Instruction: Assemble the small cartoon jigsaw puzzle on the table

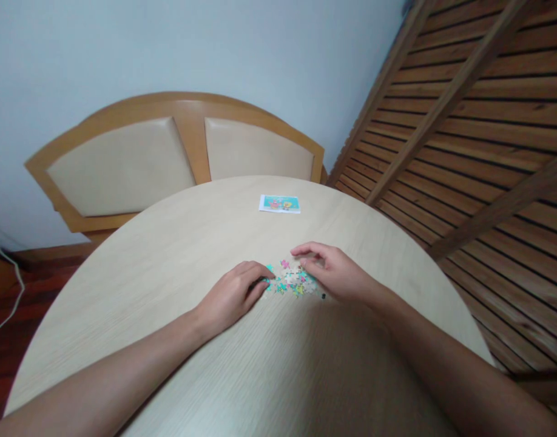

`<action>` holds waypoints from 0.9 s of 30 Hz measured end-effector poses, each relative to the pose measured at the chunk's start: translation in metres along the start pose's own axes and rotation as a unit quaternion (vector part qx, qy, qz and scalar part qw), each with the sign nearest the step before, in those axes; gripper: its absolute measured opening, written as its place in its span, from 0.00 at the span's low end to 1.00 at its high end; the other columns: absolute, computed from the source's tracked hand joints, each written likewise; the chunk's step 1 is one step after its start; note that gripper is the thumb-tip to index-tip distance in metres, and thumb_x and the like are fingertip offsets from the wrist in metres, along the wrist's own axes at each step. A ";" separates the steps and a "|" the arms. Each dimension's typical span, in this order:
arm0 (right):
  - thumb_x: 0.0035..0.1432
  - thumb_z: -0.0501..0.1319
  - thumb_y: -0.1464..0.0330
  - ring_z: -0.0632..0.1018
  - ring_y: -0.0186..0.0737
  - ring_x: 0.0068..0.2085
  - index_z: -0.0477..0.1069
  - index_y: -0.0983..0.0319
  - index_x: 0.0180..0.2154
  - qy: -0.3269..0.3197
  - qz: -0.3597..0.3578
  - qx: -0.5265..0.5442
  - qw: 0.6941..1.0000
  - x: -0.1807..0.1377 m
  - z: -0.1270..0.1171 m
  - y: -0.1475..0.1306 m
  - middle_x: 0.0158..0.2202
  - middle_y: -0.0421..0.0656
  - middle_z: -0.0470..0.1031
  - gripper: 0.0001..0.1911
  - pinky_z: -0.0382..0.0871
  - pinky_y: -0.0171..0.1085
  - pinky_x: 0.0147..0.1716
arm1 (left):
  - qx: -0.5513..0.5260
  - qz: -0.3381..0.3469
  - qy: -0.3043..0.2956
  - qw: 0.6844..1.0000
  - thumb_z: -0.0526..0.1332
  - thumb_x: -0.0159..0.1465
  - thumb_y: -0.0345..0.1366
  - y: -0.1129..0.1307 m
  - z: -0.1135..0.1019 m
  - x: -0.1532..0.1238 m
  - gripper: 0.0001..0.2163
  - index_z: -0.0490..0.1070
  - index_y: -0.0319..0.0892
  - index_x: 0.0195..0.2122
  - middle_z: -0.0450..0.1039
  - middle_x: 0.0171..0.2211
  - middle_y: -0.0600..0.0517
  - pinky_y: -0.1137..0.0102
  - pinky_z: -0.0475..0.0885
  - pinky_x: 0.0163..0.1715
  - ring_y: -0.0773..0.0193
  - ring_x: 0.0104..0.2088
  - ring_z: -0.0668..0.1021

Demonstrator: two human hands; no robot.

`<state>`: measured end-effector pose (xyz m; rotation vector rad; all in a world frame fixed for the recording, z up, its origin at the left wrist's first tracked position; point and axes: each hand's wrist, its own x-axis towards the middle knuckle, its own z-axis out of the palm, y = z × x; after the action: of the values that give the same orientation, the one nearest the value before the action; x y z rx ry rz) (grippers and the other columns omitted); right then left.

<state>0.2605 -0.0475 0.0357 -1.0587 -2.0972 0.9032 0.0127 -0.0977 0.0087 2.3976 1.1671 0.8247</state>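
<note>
A small heap of jigsaw puzzle pieces (291, 279) in turquoise, pink, yellow and white lies in the middle of the round table (178, 243). At the heap's left edge is my left hand (237, 288), palm down, with its fingertips at the pieces and a gap between thumb and fingers. My right hand (335, 270) curves around the right side, thumb and index finger apart, nothing visible between them. Beyond the heap lies a picture card (281, 204) with pink and yellow cartoon figures on turquoise. One dark piece (323, 296) sits just below my right hand.
A wooden headboard or bench back with cream padded panels (124, 167) stands behind the table against a pale wall (192, 42). Slatted wood panelling (465, 139) rises close on the right. A white cable (19, 291) hangs at the far left.
</note>
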 end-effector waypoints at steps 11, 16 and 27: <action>0.59 0.68 0.66 0.77 0.48 0.48 0.79 0.61 0.41 -0.068 -0.070 -0.206 0.974 -0.009 0.005 -0.002 0.43 0.47 0.80 0.08 0.69 0.46 0.52 | 0.004 0.033 0.006 0.999 0.63 0.67 0.35 0.007 0.002 -0.004 0.14 0.70 0.44 0.54 0.73 0.55 0.44 0.54 0.70 0.59 0.53 0.57 0.74; 0.62 0.65 0.67 0.79 0.46 0.46 0.79 0.59 0.41 -0.073 -0.044 -0.185 0.979 -0.008 0.006 -0.006 0.43 0.45 0.81 0.06 0.70 0.43 0.49 | -0.005 0.011 -0.015 1.000 0.60 0.69 0.34 0.007 0.003 -0.002 0.13 0.69 0.44 0.54 0.75 0.52 0.45 0.57 0.72 0.55 0.55 0.53 0.76; 0.61 0.65 0.71 0.80 0.44 0.45 0.80 0.61 0.42 -0.066 -0.057 -0.130 0.988 -0.006 0.018 -0.009 0.43 0.46 0.82 0.08 0.72 0.42 0.48 | -0.001 -0.015 -0.013 1.000 0.57 0.72 0.35 0.006 0.001 0.004 0.07 0.74 0.43 0.44 0.77 0.41 0.48 0.61 0.72 0.48 0.57 0.45 0.77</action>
<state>0.2455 -0.0619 0.0310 -1.0161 -2.4098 0.6729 0.0188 -0.0982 0.0126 2.3764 1.1868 0.7819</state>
